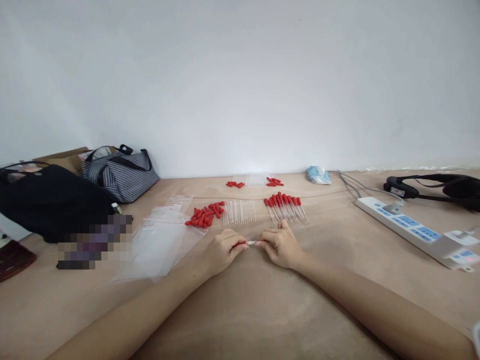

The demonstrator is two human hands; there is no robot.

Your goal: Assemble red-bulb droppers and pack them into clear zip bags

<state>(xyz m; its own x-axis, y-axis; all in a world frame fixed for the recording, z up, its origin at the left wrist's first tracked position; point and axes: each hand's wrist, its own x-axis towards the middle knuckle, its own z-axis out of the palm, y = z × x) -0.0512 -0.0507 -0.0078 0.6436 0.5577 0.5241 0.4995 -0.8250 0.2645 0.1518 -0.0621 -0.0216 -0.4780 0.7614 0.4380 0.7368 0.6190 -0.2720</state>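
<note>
My left hand (222, 251) and my right hand (282, 246) meet at the middle of the table, low over its surface. Between them they hold one dropper (248, 243): the left fingers pinch its red rubber bulb, the right fingers pinch its clear glass tube. Just beyond the hands lie a heap of loose red bulbs (205, 215), a row of bare glass tubes (240, 211) and a row of droppers with red bulbs fitted (285, 206). Farther back sit a few more red bulbs (235, 184) and tubes.
Clear plastic zip bags (161, 240) lie left of my left hand. A striped bag (120, 172) and a black bag (48, 200) stand at the far left. A white power strip (416, 230), a black headset (435, 187) and a tissue pack (318, 174) lie to the right.
</note>
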